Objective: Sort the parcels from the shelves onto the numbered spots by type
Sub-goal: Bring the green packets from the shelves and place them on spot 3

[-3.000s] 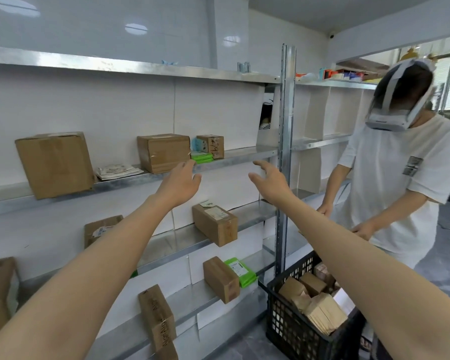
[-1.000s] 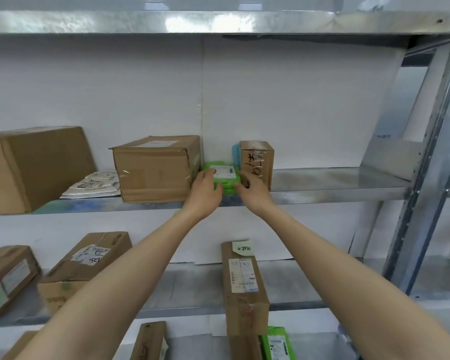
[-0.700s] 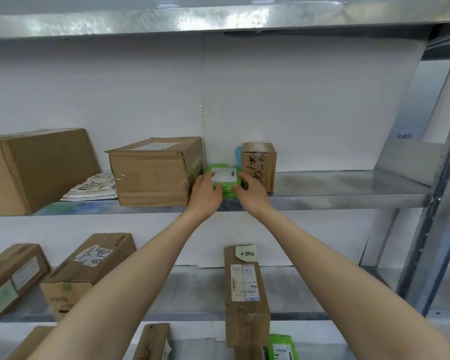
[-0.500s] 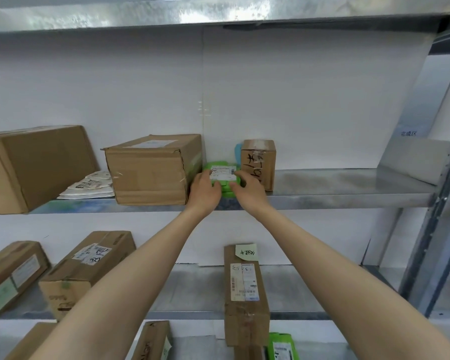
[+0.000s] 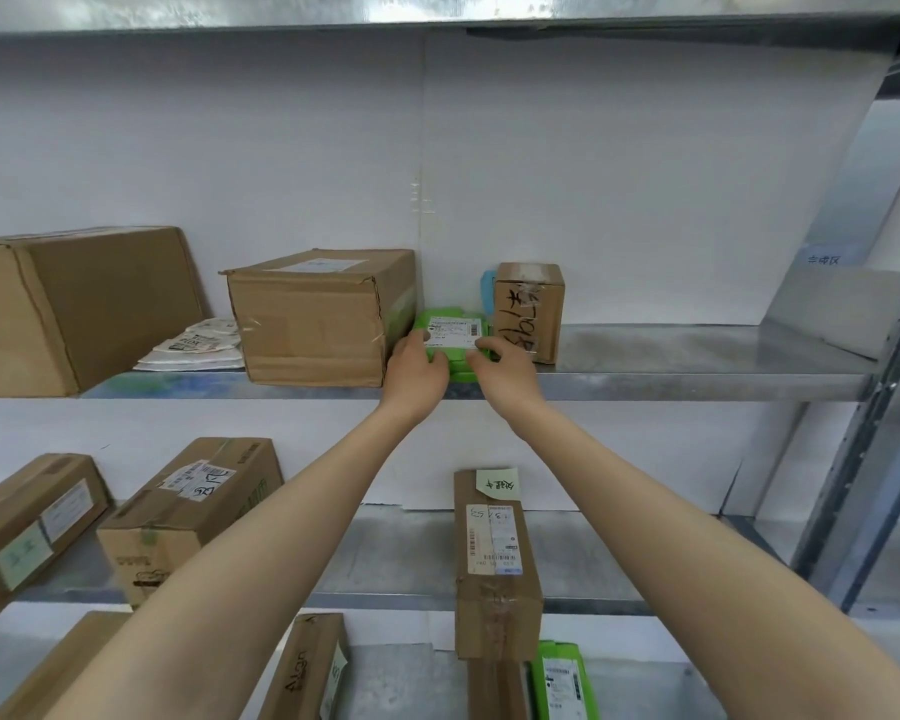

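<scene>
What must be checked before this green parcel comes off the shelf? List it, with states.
1. Left hand grips the green parcel: ok.
2. Right hand grips it too: ok.
3. Parcel's label faces up: ok.
4. Parcel free of the cardboard box on its left: cannot tell, they lie very close.
5. Parcel free of the small box on its right: cannot tell.

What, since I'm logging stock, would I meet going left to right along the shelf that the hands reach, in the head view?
large cardboard box → white mailers → medium cardboard box → green parcel, gripped by the left hand and the right hand → small handwritten box
</scene>
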